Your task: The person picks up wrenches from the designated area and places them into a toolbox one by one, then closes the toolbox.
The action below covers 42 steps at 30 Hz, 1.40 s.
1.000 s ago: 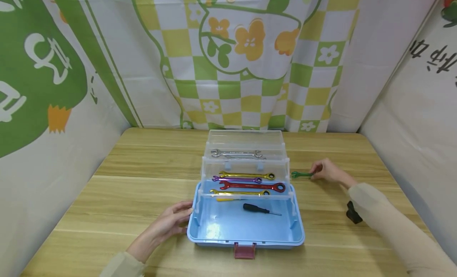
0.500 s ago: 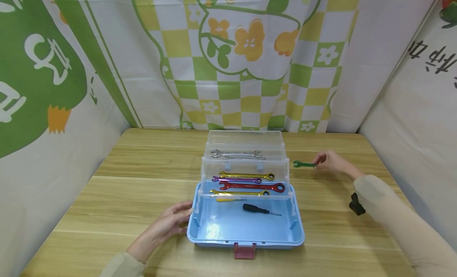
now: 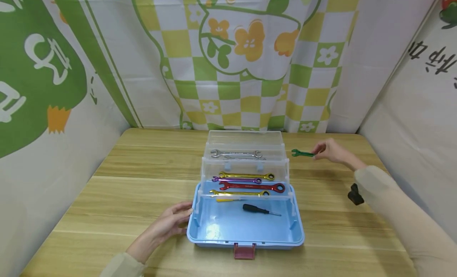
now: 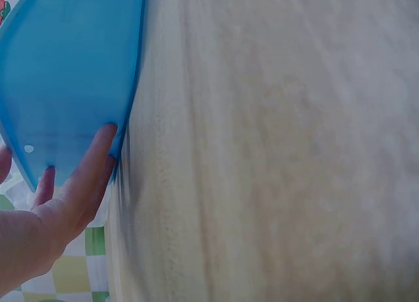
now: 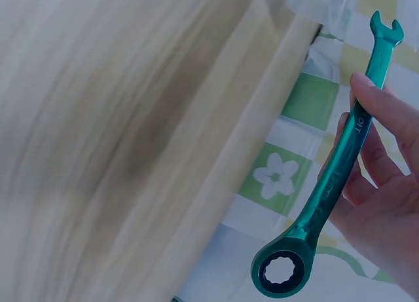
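Note:
My right hand [image 3: 327, 150] pinches a green ratcheting combination wrench [image 3: 302, 153] over the table, to the right of the toolbox. In the right wrist view, the thumb lies along the wrench shaft [image 5: 342, 151], its open end pointing up and its ratchet ring down. My left hand [image 3: 170, 219] rests against the left wall of the blue toolbox [image 3: 246, 231], its extended fingers [image 4: 91, 159] touching the outer side. On the toolbox's clear tiers lie two yellow wrenches, a purple wrench [image 3: 237, 180], a red wrench [image 3: 251, 186] and a silver wrench [image 3: 236, 153].
A black-handled screwdriver [image 3: 256, 208] lies in the toolbox bottom, with a yellow-handled tool [image 3: 225, 199] behind it. The clear lid [image 3: 244, 137] is raised at the back. A reddish latch [image 3: 244, 251] hangs at the front. Printed curtains [image 3: 250, 98] surround the wooden table [image 3: 143, 166].
My right hand has lifted the green wrench away toward the back of the table, slightly upward in the head view. My left hand and the toolbox have stayed put.

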{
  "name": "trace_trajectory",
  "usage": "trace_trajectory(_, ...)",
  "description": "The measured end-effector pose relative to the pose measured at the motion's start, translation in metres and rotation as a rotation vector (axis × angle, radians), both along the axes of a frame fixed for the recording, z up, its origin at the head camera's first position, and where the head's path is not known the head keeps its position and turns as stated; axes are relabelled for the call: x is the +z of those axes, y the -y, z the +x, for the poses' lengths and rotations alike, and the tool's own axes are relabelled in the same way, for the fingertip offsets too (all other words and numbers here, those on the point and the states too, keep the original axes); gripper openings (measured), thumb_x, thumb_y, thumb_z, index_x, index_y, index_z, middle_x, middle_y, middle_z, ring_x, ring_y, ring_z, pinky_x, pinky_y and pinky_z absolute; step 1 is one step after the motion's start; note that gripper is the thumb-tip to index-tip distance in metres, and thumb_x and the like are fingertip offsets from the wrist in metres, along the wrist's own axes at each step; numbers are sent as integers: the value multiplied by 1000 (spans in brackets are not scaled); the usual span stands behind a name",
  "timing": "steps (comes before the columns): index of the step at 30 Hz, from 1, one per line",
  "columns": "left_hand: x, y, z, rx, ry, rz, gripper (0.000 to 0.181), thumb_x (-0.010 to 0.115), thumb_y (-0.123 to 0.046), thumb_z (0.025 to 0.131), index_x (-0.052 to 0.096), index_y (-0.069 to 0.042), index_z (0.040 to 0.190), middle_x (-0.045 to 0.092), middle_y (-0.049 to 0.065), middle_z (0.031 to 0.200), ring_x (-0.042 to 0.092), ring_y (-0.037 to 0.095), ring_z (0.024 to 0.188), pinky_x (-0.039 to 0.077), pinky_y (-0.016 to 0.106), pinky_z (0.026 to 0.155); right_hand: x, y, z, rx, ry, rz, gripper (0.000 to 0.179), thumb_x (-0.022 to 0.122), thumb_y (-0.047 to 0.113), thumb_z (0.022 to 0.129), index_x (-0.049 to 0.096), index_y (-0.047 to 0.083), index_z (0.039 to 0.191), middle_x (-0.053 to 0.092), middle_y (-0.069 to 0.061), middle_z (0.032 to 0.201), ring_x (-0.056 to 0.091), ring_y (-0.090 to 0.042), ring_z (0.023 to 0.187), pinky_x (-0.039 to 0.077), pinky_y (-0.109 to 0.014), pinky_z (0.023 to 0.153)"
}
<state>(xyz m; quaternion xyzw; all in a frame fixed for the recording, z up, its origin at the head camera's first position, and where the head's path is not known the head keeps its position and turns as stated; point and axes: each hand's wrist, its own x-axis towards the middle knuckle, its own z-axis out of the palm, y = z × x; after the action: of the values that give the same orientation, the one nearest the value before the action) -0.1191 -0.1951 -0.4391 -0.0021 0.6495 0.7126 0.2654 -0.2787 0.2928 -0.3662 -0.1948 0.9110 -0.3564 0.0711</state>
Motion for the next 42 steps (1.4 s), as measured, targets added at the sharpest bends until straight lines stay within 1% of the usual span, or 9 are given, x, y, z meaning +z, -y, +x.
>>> trace_trajectory(5,1,0,0,0,7,-3,63,50,-21,90,18,12,132,45,15,119,52,22,102,45,45,84,10,5,-3,13,-28,17,11,65,-5,74,62,-11,83,64,-19,81,59,-17,71,49,-23,61)
trace_trajectory(10,-1,1,-1,-3,2,-3,62,48,-21,91,17,12,132,43,18,122,51,23,104,45,45,84,22,10,-6,6,-57,29,10,66,-4,74,63,-8,83,63,-17,80,59,-19,72,48,-23,60)
trace_trajectory(13,0,0,-1,-5,1,2,61,46,-21,92,16,12,133,43,18,123,51,23,104,45,46,84,28,14,-7,-6,-54,43,12,67,-1,74,64,-7,84,64,-17,82,59,-19,72,48,-23,60)
trace_trajectory(16,0,0,0,-2,3,2,60,45,-20,92,15,11,134,43,16,123,50,24,105,45,46,84,33,17,-9,-14,-47,59,13,67,1,75,64,-6,85,64,-18,84,59,-21,74,50,-27,62)
trace_trajectory(20,-2,1,-1,-5,-4,5,64,49,-23,90,17,12,133,43,17,123,50,24,105,45,47,85,39,21,-12,-10,-55,63,14,66,1,76,63,-7,87,63,-20,88,59,-24,77,50,-31,65)
trace_trajectory(26,-4,4,-2,-49,-31,40,68,54,-30,87,21,11,131,45,15,120,53,20,102,45,46,84,49,28,-16,-19,-69,69,16,66,4,76,64,-7,89,63,-21,90,59,-23,77,49,-25,63)
trace_trajectory(30,-1,2,-1,-19,-15,14,69,54,-28,87,19,11,132,42,20,123,52,22,103,45,47,85,55,35,-18,-18,-59,77,18,66,6,77,64,-6,90,64,-19,90,59,-26,80,50,-30,66)
trace_trajectory(35,2,-1,1,10,10,-7,62,50,-21,90,19,11,133,41,20,124,51,23,104,45,46,84,61,45,-22,-2,-60,87,17,65,5,78,65,-6,91,64,-19,90,58,-30,83,49,-34,69)
trace_trajectory(42,2,-1,0,8,14,-12,62,50,-22,89,20,11,132,42,19,122,51,23,103,46,45,83,66,61,-30,43,-55,82,17,65,5,78,65,-5,91,64,-17,86,58,-19,75,49,-32,66)
